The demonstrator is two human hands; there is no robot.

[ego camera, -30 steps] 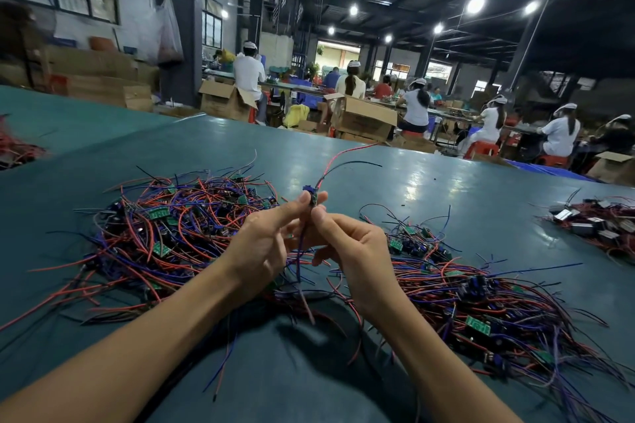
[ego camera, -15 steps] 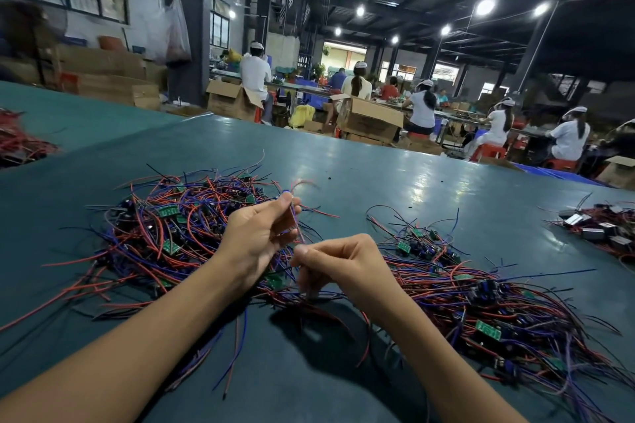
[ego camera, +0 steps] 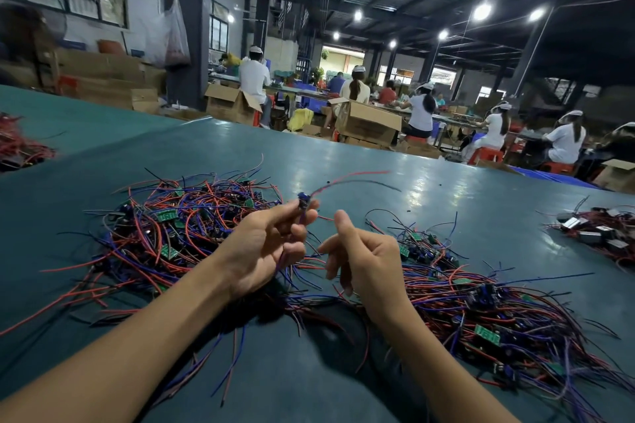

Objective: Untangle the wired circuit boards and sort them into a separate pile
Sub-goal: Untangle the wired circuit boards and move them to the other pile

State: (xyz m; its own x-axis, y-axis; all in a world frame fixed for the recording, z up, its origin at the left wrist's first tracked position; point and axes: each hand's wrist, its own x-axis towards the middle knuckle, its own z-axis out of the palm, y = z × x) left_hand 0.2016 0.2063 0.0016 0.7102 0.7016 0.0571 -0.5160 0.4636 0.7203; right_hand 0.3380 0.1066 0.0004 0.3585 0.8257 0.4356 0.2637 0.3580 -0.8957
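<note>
My left hand [ego camera: 271,244] pinches a small wired circuit board [ego camera: 303,200] above the teal table, fingers curled round its purple wires; a red wire and a dark wire trail up and to the right. My right hand [ego camera: 360,254] hovers beside it, thumb up, fingers loosely curled, holding nothing that I can see. A tangled pile of boards with red and purple wires [ego camera: 178,227] lies to the left. A second pile of wired boards [ego camera: 488,306] spreads to the right.
The teal table [ego camera: 378,165] stretches far ahead. A small heap of boxed parts with wires [ego camera: 598,233] sits at the right edge, and a red wire bundle [ego camera: 20,144] at the far left. Beyond the table, seated people work among cardboard boxes [ego camera: 367,122].
My left hand has raised one board out of the tangle, its wires now swinging free to the right. My right hand has let go and moved slightly right, thumb lifted.
</note>
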